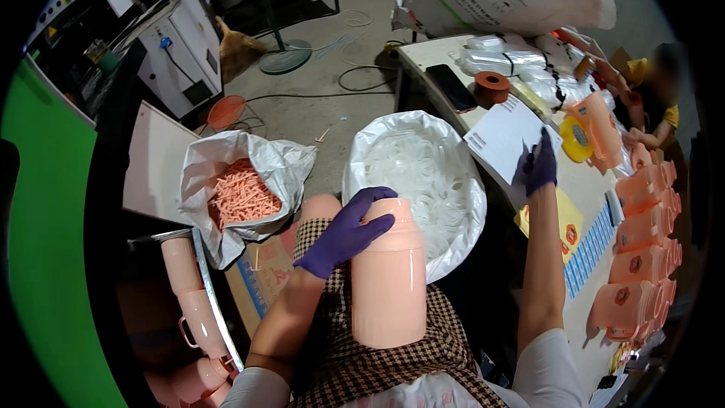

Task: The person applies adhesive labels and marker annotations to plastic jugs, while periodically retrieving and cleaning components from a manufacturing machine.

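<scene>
My left hand (349,233), in a purple glove, is closed around the neck of a glossy pink plastic flask body (389,287). The flask stands upright on my lap, over a brown checked apron (332,325). My right hand (538,165), gloved too, reaches across the table to my right, over a white printed sheet (502,136). Its fingers look apart, and I see nothing held in them. Between my knees and the table stands a white sack (472,234) of translucent plastic rings (411,159).
Another sack (294,162) holds pink plastic strips. A box at lower left contains pink jugs (202,321). Along the table (585,298) are rows of pink jugs (634,264), brown tape (491,88), yellow tape (576,140), and a phone (451,87). Another person (653,117) sits beyond it.
</scene>
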`<state>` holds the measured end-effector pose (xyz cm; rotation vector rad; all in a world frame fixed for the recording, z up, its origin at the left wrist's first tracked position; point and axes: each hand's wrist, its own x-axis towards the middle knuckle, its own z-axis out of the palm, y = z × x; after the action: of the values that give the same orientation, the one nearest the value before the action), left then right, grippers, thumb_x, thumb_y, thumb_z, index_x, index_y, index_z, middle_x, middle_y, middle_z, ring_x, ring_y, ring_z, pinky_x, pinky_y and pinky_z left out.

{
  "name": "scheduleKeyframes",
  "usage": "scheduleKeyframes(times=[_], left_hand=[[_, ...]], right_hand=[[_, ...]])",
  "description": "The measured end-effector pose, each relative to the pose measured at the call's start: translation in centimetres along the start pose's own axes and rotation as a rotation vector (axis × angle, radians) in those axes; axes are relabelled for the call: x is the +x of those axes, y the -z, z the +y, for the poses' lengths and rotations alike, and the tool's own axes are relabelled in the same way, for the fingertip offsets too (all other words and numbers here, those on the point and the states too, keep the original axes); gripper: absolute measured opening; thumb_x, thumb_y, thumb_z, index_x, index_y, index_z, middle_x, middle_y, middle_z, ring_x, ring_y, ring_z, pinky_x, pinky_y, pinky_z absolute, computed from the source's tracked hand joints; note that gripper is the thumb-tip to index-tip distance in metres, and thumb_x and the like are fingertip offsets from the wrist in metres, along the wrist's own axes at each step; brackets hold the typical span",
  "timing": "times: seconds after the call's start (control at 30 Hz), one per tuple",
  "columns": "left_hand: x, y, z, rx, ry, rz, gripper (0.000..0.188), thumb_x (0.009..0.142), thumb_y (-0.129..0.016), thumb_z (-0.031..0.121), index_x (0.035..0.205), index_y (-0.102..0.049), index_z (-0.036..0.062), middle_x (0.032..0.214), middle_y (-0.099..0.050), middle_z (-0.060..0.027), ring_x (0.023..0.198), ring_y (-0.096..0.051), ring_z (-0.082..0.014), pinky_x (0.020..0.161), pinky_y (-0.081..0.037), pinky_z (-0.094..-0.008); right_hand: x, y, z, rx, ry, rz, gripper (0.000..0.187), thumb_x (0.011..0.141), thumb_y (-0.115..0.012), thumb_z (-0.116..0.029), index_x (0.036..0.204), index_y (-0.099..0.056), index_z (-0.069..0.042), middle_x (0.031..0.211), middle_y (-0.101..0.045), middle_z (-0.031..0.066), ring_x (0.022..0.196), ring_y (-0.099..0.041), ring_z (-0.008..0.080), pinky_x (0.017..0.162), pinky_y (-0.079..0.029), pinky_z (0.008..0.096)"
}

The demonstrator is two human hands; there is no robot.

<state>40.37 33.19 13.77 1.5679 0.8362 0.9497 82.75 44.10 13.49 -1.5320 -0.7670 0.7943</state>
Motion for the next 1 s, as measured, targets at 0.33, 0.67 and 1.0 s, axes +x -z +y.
scheduleKeyframes(times=[0.33,0.67,1.0], left_hand=[[0.4,-1.5,-2.3,0.004,0.064,0.088,0.036,0.097,-0.059,0.016,0.130,-0.054,0.0020,0.124,-0.060,-0.0081,0.117,-0.053,-0.0165,0.104,-0.041,-0.0317],[-1.0,-0.2,-2.6,-0.301,0.061,-0.064,0.086,0.078,-0.079,0.038,0.143,-0.038,0.0002,0.140,-0.045,-0.0120,0.135,-0.039,-0.0231,0.115,-0.029,-0.0352],[-1.4,0.0,0.2,0.176,0.007,-0.141,0.109,0.056,-0.092,0.023,0.147,-0.034,0.0026,0.141,-0.044,-0.0110,0.136,-0.041,-0.0241,0.115,-0.031,-0.0363]], right_hand=[[-27.8,-2.2,-3.1,-0.728,1.186,-0.499,0.052,0.072,-0.077,-0.015,0.121,-0.072,-0.030,0.094,-0.057,0.0064,0.072,-0.058,0.0224,0.058,-0.048,0.0343],[-27.8,-3.0,-0.8,-0.782,1.282,-0.491,0.054,0.073,-0.076,-0.022,0.126,-0.068,-0.034,0.087,-0.051,0.0021,0.065,-0.051,0.0176,0.053,-0.043,0.0303],[-24.8,0.6,-2.8,-1.446,1.144,-0.550,0.062,0.088,-0.056,-0.012,0.142,-0.052,-0.041,0.084,-0.049,0.0062,0.068,-0.053,0.0209,0.052,-0.045,0.0329]])
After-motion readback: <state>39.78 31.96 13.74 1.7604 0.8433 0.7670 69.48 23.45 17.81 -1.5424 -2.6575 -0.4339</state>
